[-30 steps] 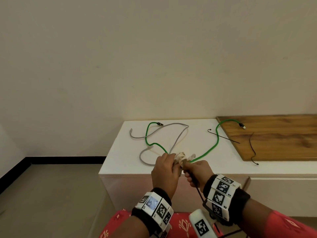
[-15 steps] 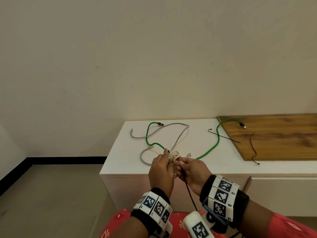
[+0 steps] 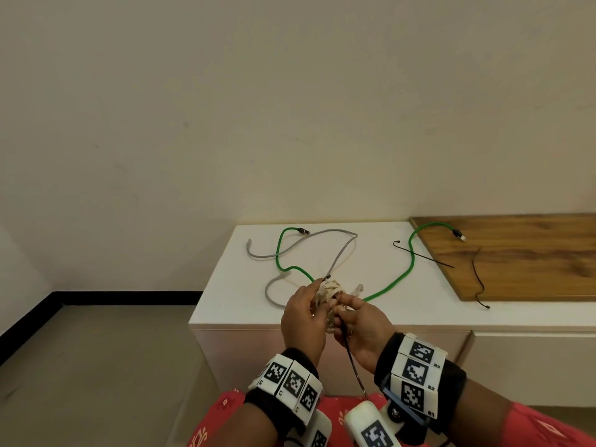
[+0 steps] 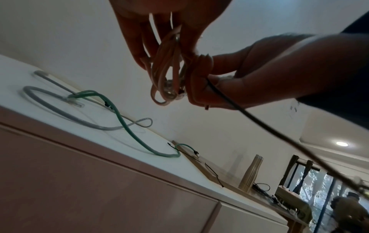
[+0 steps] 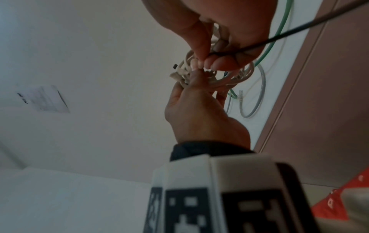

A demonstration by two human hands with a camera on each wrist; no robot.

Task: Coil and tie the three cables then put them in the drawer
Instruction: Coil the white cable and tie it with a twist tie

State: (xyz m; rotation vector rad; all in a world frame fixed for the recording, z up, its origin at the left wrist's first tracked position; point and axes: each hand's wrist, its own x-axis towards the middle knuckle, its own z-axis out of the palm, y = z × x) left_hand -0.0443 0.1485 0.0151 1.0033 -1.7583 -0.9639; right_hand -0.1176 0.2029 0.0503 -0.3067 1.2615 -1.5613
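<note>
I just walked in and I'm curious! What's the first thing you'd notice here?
Two hands, left hand and right hand, hold a coiled cream cable above the white cabinet's front edge, with a black tie hanging down. Behind them a bright green cable snakes across the top.

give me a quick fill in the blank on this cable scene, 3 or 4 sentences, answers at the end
1. The left hand holds a coiled cable whose colour is ____.
2. The right hand pinches a thin ____ tie against that coil.
3. The green cable lies loose on the white cabinet top, and one end reaches onto the ____ board.
4. The number of black ties lying unused near that board is ____.

Missing words: white; black; wooden; two
</note>
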